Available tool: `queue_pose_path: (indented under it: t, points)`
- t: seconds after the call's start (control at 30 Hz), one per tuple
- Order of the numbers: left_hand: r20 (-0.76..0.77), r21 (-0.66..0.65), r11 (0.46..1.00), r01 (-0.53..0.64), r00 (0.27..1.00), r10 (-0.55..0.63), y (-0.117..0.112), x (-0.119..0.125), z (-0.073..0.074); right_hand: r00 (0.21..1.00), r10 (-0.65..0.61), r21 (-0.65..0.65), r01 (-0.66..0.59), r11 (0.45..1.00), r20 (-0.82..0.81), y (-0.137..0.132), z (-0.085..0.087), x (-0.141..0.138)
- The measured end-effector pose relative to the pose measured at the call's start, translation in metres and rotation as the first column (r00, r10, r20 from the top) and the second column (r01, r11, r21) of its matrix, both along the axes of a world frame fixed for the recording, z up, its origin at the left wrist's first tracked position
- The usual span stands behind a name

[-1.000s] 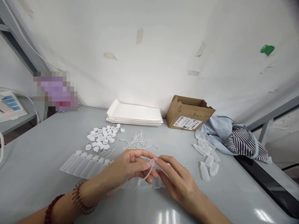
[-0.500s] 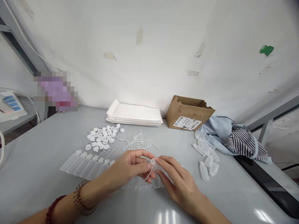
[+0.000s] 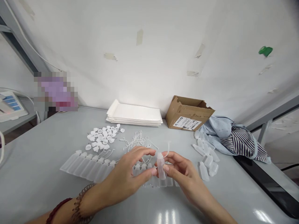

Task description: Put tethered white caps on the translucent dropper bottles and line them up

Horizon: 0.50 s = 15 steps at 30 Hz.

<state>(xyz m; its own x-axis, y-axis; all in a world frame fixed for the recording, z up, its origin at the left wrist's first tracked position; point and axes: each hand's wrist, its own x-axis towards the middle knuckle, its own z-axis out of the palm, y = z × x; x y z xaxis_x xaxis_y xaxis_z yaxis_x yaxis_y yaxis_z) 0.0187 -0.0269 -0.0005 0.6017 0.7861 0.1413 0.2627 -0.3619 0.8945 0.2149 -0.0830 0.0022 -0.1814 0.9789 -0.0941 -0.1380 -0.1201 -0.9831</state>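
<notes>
My right hand (image 3: 181, 172) pinches a small translucent plastic bottle (image 3: 160, 165) and holds it upright above the table. A thin white loop strap (image 3: 167, 150) sticks up from the bottle's neck. My left hand (image 3: 130, 175) is at the bottle too, its fingertips curled around the top and side. Under both hands lies a row of the same bottles (image 3: 93, 165) laid side by side. Behind them are a pile of small white caps (image 3: 102, 138) and a tangle of white loop straps (image 3: 137, 140).
More loose bottles (image 3: 206, 158) lie to the right. At the back stand a stack of white padded envelopes (image 3: 134, 115) and an open cardboard box (image 3: 189, 113). Crumpled blue and striped cloth (image 3: 235, 138) and a dark slab (image 3: 271, 183) are at the right.
Both hands have lifted the bottle from lying low over the row to upright. The strap, which hung down below the fingers, now points up and to the right.
</notes>
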Motion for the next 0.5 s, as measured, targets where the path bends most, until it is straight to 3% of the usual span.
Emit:
queue_pose_path:
  t: [0.1, 0.2, 0.37, 0.5]
  points:
    - [0.011, 0.215, 0.975, 0.053, 0.998, -0.057, -0.0028, 0.0013, -0.0059, 0.981, 0.044, -0.075, -0.060, 0.995, -0.190, 0.0025, -0.0010, 0.0012]
    - [-0.002, 0.329, 0.940, 0.091, 0.995, -0.096, -0.0047, 0.0035, -0.0098, 0.956, 0.065, -0.119, -0.103, 0.987, -0.285, 0.0030, -0.0029, -0.0006]
    - [-0.008, 0.410, 0.909, 0.078, 0.997, -0.082, -0.0070, 0.0052, -0.0120, 0.947, 0.099, -0.148, -0.150, 0.978, -0.307, 0.0028, -0.0040, -0.0030]
    - [-0.016, 0.469, 0.877, 0.104, 0.994, -0.110, -0.0069, 0.0047, -0.0108, 0.964, 0.134, -0.145, -0.171, 0.975, -0.231, 0.0048, -0.0014, -0.0002]
